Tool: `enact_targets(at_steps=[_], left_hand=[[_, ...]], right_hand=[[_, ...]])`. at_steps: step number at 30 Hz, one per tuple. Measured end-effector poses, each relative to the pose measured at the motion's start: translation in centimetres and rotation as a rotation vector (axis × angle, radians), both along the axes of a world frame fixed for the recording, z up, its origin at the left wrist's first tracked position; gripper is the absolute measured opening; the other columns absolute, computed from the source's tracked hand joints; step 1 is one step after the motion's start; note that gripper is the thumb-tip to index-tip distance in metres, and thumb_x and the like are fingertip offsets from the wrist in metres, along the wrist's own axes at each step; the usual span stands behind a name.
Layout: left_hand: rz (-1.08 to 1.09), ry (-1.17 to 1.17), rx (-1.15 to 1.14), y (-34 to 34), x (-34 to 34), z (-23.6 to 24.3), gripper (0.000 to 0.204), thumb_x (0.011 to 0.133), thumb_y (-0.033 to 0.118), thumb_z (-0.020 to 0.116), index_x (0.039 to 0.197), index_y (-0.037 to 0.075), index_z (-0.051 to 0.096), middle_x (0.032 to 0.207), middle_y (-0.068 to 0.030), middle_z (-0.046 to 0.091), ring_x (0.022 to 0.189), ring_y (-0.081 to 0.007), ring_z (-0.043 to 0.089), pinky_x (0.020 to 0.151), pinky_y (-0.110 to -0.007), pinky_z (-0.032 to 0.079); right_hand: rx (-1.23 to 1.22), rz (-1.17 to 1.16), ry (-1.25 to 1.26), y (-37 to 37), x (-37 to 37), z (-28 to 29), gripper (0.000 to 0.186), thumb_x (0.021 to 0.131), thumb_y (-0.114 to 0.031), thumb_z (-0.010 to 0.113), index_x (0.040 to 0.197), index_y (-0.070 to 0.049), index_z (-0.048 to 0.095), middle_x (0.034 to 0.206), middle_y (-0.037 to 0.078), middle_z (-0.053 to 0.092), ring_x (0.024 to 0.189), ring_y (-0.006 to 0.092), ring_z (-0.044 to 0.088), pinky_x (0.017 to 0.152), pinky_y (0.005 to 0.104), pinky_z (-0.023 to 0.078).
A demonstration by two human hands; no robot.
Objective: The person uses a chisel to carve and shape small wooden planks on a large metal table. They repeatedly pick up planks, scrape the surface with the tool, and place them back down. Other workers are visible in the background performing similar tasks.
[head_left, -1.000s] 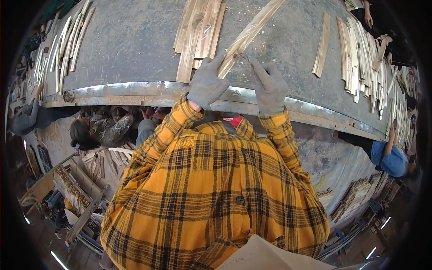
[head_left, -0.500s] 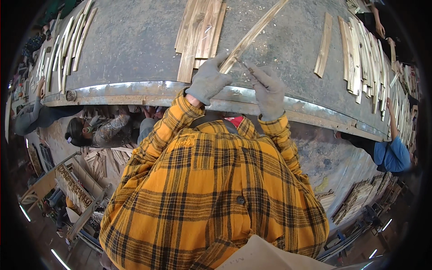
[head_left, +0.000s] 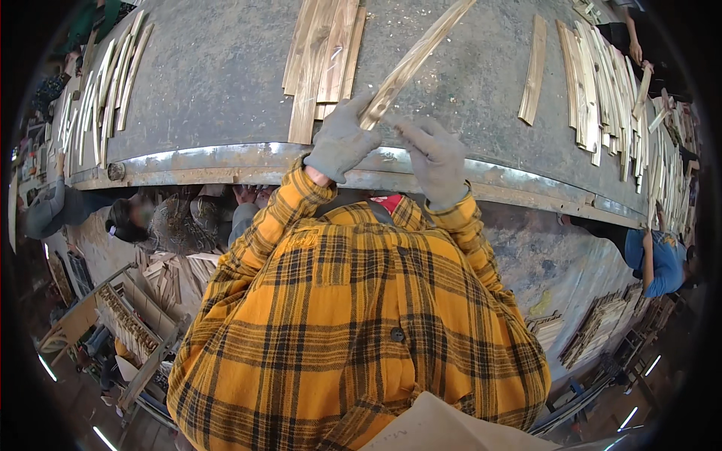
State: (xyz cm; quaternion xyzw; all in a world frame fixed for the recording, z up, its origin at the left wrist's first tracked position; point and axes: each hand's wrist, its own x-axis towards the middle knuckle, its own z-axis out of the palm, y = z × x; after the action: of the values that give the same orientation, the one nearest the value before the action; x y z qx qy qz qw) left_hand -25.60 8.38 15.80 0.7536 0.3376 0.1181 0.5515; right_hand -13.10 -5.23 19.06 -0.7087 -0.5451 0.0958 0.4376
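My gloved left hand (head_left: pixel 342 141) is closed round the lower end of a long narrow wooden strip (head_left: pixel 414 64), which slants up and right over the grey metal-topped bench (head_left: pixel 203 90). My gloved right hand (head_left: pixel 435 156) has its fingers closed on a small thin tool (head_left: pixel 394 122), blurred and hard to make out, just right of the strip's lower end. Loose boards (head_left: pixel 326 52) lie in a group beyond my left hand.
Rows of strips (head_left: pixel 111 83) lie at left and more (head_left: pixel 598 90) at right, beside a single board (head_left: pixel 532 68). A round metal piece (head_left: pixel 116 172) sits on the front rail. Co-workers sit or stand at left (head_left: pixel 53 207) and right (head_left: pixel 662 263), and another's arm reaches in top right (head_left: pixel 633 41).
My right hand and its tool have shifted left and slightly down, while my left hand still grips the strip. The co-worker at right has lowered an arm.
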Motion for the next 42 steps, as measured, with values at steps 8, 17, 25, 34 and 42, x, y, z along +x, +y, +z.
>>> enact_targets(at_steps=[8, 17, 25, 34, 42], left_hand=[[-0.023, -0.105, -0.364, -0.4, -2.1, 3.2, 0.076, 0.064, -0.003, 0.054, 0.14, 0.0, 0.046, 0.097, -0.002, 0.056, 0.08, -0.0089, 0.051, 0.071, -0.021, 0.043], [0.01, -0.095, -0.371, -1.2, -2.8, 1.9, 0.078, 0.063, -0.003, 0.054, 0.14, 0.001, 0.047, 0.087, 0.0006, 0.054, 0.074, -0.0073, 0.048, 0.066, -0.02, 0.041], [-0.015, -0.058, -0.178, -1.7, -3.8, 1.2, 0.077, 0.063, 0.0, 0.055, 0.139, 0.003, 0.049, 0.098, -0.003, 0.057, 0.082, -0.0123, 0.054, 0.075, -0.024, 0.045], [0.011, 0.183, -0.004, -1.8, -5.4, 1.8, 0.076, 0.062, 0.002, 0.055, 0.137, 0.005, 0.052, 0.102, -0.008, 0.058, 0.089, -0.0191, 0.056, 0.082, -0.028, 0.045], [0.038, 0.135, -0.398, -1.3, -9.6, -2.6, 0.074, 0.065, 0.0, 0.061, 0.138, -0.001, 0.048, 0.112, -0.0103, 0.064, 0.097, -0.0143, 0.058, 0.087, -0.025, 0.045]], right_hand=[[0.13, -0.296, 0.066, 1.7, 4.3, -2.9, 0.037, 0.082, -0.001, 0.064, 0.115, -0.018, 0.07, 0.08, 0.006, 0.06, 0.065, 0.02, 0.058, 0.059, 0.029, 0.047], [-0.124, -0.31, -0.407, 0.7, 4.0, -1.4, 0.042, 0.08, -0.002, 0.063, 0.116, -0.022, 0.068, 0.086, 0.004, 0.062, 0.073, 0.0231, 0.062, 0.064, 0.0336, 0.05], [-0.155, -0.323, -0.324, 0.4, 4.0, -1.1, 0.034, 0.081, -0.008, 0.064, 0.111, -0.023, 0.069, 0.084, 0.005, 0.062, 0.073, 0.025, 0.063, 0.062, 0.0354, 0.05], [-0.117, -0.242, 0.914, -0.2, 5.1, -5.1, 0.03, 0.086, -0.005, 0.065, 0.115, -0.014, 0.07, 0.074, 0.004, 0.064, 0.058, 0.0103, 0.057, 0.053, 0.0283, 0.047], [-0.233, -0.363, 0.348, 3.1, 5.7, -13.3, 0.028, 0.088, -0.006, 0.065, 0.114, -0.014, 0.071, 0.086, 0.002, 0.067, 0.066, 0.0086, 0.058, 0.059, 0.0232, 0.047]])
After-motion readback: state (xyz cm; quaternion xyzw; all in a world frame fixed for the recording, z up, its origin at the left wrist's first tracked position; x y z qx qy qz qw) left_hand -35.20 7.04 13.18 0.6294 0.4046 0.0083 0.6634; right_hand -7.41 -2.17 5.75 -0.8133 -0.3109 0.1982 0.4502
